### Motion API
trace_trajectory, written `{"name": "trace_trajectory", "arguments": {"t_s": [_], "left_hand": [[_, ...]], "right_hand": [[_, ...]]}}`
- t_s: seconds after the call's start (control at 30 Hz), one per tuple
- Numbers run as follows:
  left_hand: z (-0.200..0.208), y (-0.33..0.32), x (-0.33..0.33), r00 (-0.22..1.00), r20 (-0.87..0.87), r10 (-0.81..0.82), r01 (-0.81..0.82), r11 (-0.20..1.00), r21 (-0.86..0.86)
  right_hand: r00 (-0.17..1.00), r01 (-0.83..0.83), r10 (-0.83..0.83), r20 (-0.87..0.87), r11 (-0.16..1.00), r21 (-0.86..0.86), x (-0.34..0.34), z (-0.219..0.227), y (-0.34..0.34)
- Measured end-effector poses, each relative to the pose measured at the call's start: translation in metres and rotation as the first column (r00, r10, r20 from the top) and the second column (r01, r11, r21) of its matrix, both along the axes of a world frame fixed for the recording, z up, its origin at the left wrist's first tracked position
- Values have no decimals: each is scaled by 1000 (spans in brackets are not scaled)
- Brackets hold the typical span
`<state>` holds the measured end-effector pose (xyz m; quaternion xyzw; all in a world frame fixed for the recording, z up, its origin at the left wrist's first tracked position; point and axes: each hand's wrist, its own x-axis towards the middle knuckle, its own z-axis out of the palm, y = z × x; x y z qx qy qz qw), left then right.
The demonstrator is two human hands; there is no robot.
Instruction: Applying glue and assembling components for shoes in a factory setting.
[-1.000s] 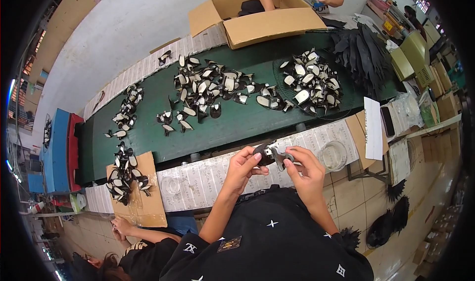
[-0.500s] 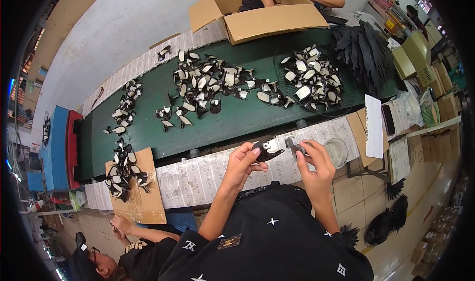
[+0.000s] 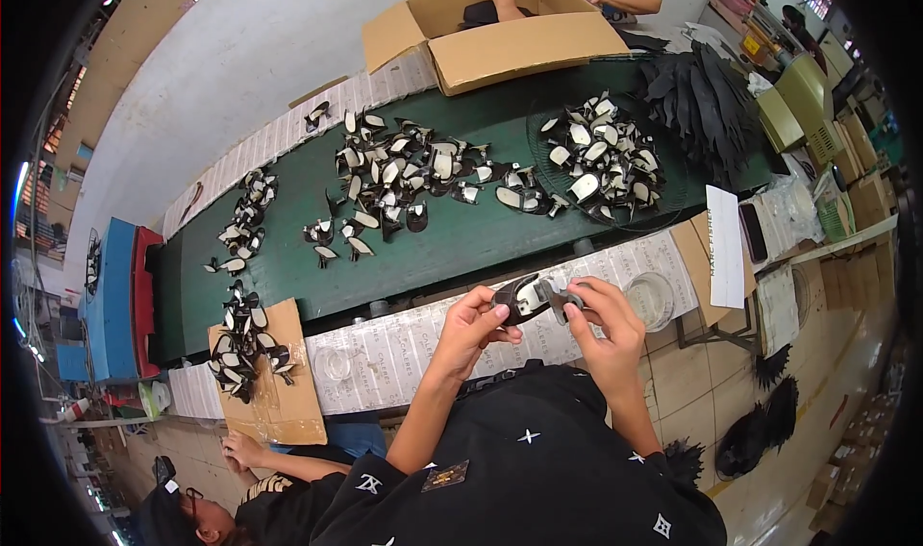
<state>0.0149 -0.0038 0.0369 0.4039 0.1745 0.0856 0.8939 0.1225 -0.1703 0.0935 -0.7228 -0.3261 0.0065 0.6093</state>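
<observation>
In front of my chest, my left hand (image 3: 471, 327) pinches a black, cupped shoe part with a pale inner face (image 3: 528, 298). Facing it, my right hand (image 3: 610, 325) grips a small dark grey piece (image 3: 560, 302) between thumb and fingers. The grey piece meets or overlaps the pale end of the shoe part; whether they are joined, I cannot tell. Beyond my hands, similar black-and-cream shoe parts (image 3: 392, 173) lie heaped on a green conveyor belt (image 3: 433, 248). More of them fill a round wire tray (image 3: 540, 166) at the right.
A pale paper-covered ledge (image 3: 413, 349) runs below my hands, with a clear glass dish (image 3: 650, 298) and a smaller dish (image 3: 334, 363). Cardboard (image 3: 298, 402) bears more parts beside a seated co-worker (image 3: 192, 512). Another person reaches into a carton (image 3: 529, 51). Black strips (image 3: 702, 104) lie far right.
My right hand has shifted slightly left, bringing the grey piece closer against the shoe part. The shoe part has tilted upward a little in my left hand.
</observation>
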Motion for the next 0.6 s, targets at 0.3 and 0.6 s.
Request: {"name": "trace_trajectory", "arguments": {"t_s": [0.3, 0.6], "left_hand": [[1, -3, 1, 998, -60, -35, 43, 991, 128], [0, -3, 1, 997, -77, -22, 33, 990, 135]], "right_hand": [[989, -64, 78, 129, 992, -106, 0, -1, 4], [960, 52, -4, 279, 985, -166, 6, 0, 1]]}}
